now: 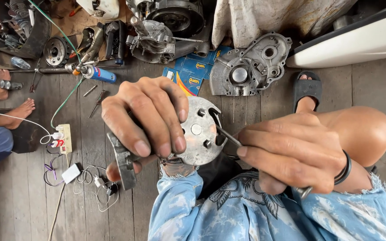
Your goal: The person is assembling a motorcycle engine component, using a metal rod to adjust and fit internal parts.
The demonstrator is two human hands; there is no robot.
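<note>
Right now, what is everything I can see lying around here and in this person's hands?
round metal plate: one, grey, held in the left hand
thin metal tool: one, dark, in the right hand, tip at the plate's slot
engine cover: one, grey, on the floor ahead
engine block: one, grey, top centre
flat packets: several, blue, beside the cover
spray can: one, blue, left of centre
power strip: one, white, on the floorboards at left
sandal: one, black, on a foot
another person's feet: two, far left
left hand: gripping the plate
right hand: black wristband
</note>
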